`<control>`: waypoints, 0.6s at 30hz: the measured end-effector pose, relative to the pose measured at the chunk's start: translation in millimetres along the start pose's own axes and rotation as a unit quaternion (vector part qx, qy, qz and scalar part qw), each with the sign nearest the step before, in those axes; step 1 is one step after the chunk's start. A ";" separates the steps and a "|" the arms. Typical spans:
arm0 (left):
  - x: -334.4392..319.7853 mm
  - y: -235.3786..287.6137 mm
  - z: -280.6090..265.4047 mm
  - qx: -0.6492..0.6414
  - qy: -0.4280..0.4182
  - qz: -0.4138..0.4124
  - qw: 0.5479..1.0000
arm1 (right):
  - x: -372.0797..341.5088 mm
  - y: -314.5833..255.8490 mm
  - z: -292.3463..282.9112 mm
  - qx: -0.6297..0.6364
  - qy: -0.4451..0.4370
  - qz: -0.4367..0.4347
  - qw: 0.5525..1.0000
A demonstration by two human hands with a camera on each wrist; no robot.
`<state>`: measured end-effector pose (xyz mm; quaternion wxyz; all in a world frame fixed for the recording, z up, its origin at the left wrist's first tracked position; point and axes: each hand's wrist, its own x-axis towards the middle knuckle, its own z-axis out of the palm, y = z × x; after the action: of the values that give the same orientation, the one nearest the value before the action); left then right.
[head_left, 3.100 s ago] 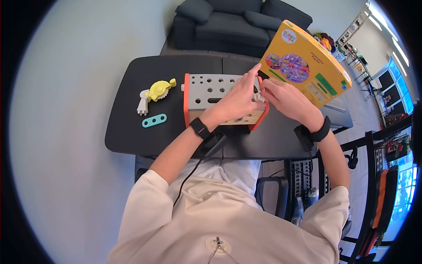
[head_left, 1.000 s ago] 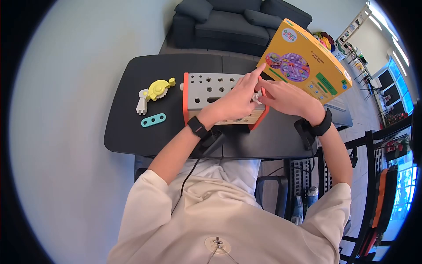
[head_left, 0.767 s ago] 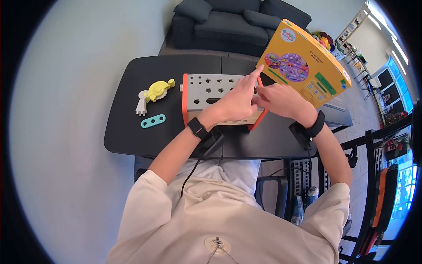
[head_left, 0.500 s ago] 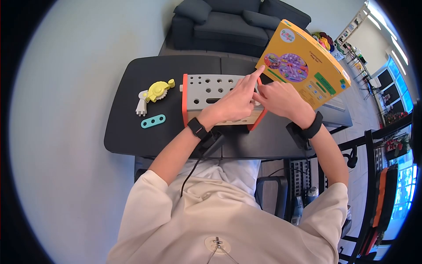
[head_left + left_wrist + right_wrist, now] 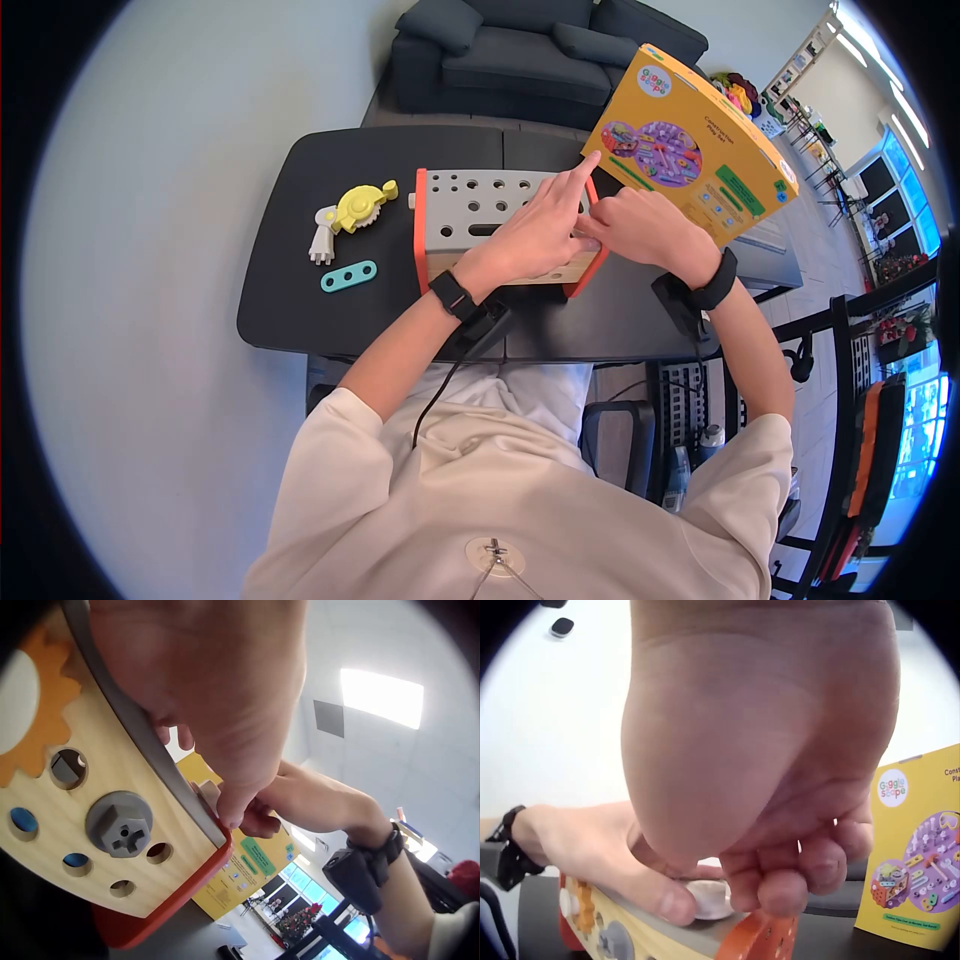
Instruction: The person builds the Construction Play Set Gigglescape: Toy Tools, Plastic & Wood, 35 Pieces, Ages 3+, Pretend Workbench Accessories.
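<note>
A toy workbench [image 5: 452, 213] with a grey holed top and orange-red end panels stands on the black table [image 5: 400, 320]. My left hand [image 5: 533, 232] rests flat over the right part of its top, index finger straight. The left thumb lies against a small white round piece [image 5: 709, 901] at the right end of the top. My right hand [image 5: 645, 228] pinches that piece with curled fingers, which mostly cover it in the head view. On the bench's wooden side sits a grey hexagonal bolt head [image 5: 120, 825] beside an orange gear [image 5: 56, 712].
To the left on the table lie a yellow toy saw [image 5: 360, 208], joined to a white pronged piece [image 5: 322, 243], and a turquoise three-hole strip [image 5: 357, 273]. A yellow box [image 5: 730, 150] stands behind the right hand. Beyond the table is a dark sofa [image 5: 525, 75].
The right hand has rolled over the white piece, which showed between the hands a second ago and is now mostly covered. The left hand has stayed nearly in place.
</note>
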<state>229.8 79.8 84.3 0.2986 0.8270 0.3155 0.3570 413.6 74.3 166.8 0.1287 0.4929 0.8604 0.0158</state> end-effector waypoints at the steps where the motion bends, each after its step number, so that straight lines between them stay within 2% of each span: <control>1: 0.5 -1.2 0.0 -0.001 0.000 -0.001 1.000 | -2.1 1.1 0.5 0.054 0.041 -0.014 0.998; 2: 0.9 -2.7 -0.7 -0.016 -0.008 0.004 1.000 | -4.5 1.8 1.6 0.108 0.081 -0.027 0.990; 4: 0.0 -2.3 -4.8 -0.030 -0.018 0.010 0.999 | -7.5 3.5 6.2 0.132 0.100 -0.044 0.985; 6: -0.2 2.0 -11.8 -0.104 -0.036 -0.019 0.994 | -5.5 7.4 14.2 0.154 0.121 -0.061 0.979; 9: -0.5 3.2 -9.7 -0.090 -0.020 -0.023 0.995 | 0.2 10.8 20.3 0.135 0.112 -0.087 0.981; 11: 0.2 2.9 -7.5 -0.072 -0.018 -0.021 0.997 | -0.7 2.1 13.4 0.062 0.052 -0.027 0.996; 12: 0.2 2.5 -6.0 -0.055 -0.018 -0.019 0.998 | 0.9 1.5 14.3 0.062 0.052 -0.027 0.996; 14: -1.6 5.8 -5.1 -0.042 -0.017 -0.016 0.999 | 4.4 1.3 16.2 -0.028 0.045 -0.012 0.999; 18: -1.2 3.1 -2.3 -0.030 -0.010 -0.017 0.999 | -2.8 0.4 5.7 0.000 0.048 -0.004 0.999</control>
<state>228.3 77.5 87.4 0.3325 0.8158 0.3156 0.3525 416.6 71.6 161.9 0.0870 0.4881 0.8676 0.0387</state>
